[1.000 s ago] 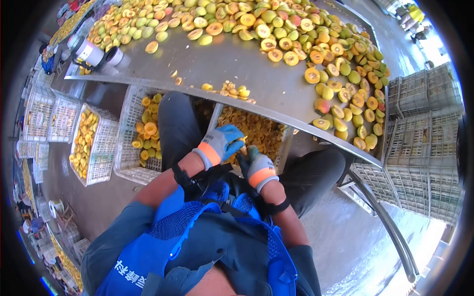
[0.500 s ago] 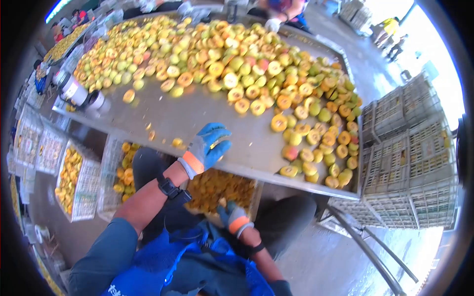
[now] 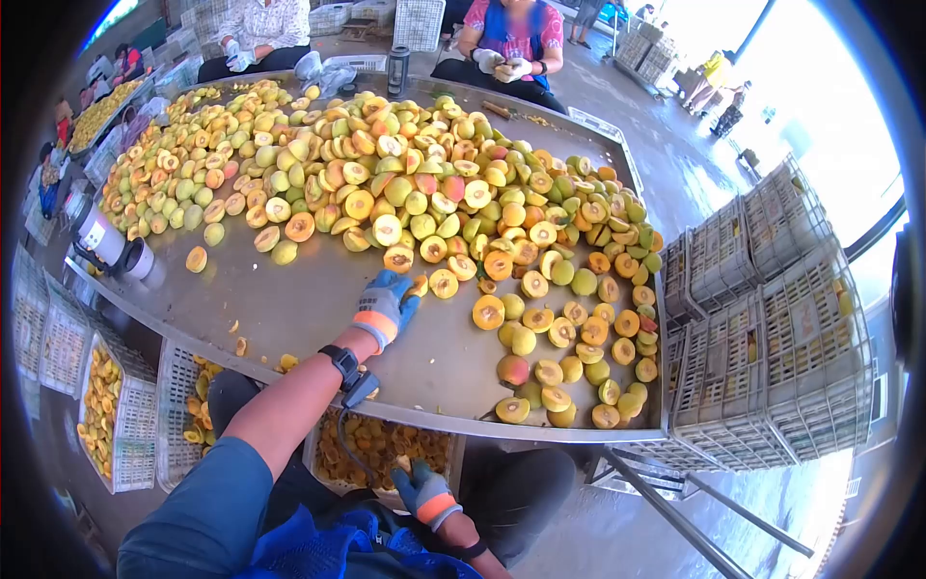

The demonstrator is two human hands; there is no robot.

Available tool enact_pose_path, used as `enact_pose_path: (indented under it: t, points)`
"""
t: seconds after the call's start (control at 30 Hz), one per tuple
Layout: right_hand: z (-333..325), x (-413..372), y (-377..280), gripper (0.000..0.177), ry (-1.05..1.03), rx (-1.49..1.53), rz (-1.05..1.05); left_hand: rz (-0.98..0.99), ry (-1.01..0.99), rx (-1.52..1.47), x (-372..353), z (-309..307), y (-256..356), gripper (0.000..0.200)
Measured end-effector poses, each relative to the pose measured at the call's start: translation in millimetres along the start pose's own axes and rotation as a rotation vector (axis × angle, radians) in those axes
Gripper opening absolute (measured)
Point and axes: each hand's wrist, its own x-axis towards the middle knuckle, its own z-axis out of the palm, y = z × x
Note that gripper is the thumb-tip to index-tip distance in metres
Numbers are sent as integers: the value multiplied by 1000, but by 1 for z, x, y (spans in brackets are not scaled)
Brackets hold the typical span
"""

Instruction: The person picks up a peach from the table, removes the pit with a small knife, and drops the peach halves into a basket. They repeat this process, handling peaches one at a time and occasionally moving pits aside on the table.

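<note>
The fruit half [image 3: 418, 286] was on the surface [image 3: 289, 309], at the near fringe of its heap, just beside the fingers of the left hand [image 3: 378, 307]. It lay on the palm's right, close to the thumb and fingertips, so the left hand was clearly the nearer one. Its long axis was too foreshortened to read. The left grip was partly curled with the thumb apart; whether it had closed on the half, I cannot tell.

The right hand [image 3: 426, 490] was lower, off the surface's near edge, with its grip clenched round a pale piece [image 3: 403, 464], mostly hidden by the glove. Below that same edge, a slatted plastic bin [image 3: 455, 455] held darker, wrinkled-looking orange pieces.

The surface was smooth, dull grey metal with a raised rim, flecked with small scraps. The heap [image 3: 424, 174] covered its far side and spread down its right end: rounded halves, with matte yellow-green skin blushed red in places and moist-looking orange cut faces, many hollowed or darker in the middle. Both gloves were knitted grey with blue-coated fingers and an orange band. Past the surface's right end stood stacked lattice crates [image 3: 723, 357] of rigid, pale plastic; a glossy white cylinder [image 3: 96, 232] was at its left end.
</note>
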Motion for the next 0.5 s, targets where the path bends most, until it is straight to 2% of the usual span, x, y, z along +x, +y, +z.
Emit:
enact_pose_path:
  t: [0.03, 0.13, 0.2, 0.23, 0.27, 0.3, 0.33, 0.37, 0.43, 0.5]
  points:
    - [0, 1, -2, 54, -21, 9, -11, 20, -38, 14, 0, 2, -4, 33]
    - [1, -4, -7, 43, 91, 82, -81, 47, -101, -31, -10, -5, -10, 31]
    - [5, -4, -6, 25, 206, 320, -157, 17, -69, -172, -26, -13, -10, 31]
    - [4, -5, -12, 17, 263, 439, -197, -12, -140, -346, -37, -22, -5, 31]
    - [2, -3, -19, 8, 287, 621, -141, -40, -215, -518, -51, -33, -1, 32]
    - [-16, -9, -44, 8, 250, 846, -141, -68, -291, -690, -66, -49, 7, 33]
    - [-35, -16, -66, 11, 215, 885, -104, -136, -406, -784, -81, -75, 25, 32]
    - [-51, -20, -82, 15, 178, 921, -67, 29, -371, -687, -97, -91, 33, 32]
    - [-62, -18, -97, 24, 203, 964, -190, 344, -297, -480, -130, -116, 43, 31]
    - [-67, -19, -111, 25, 165, 976, -198, 460, -291, -495, -154, -138, 57, 30]
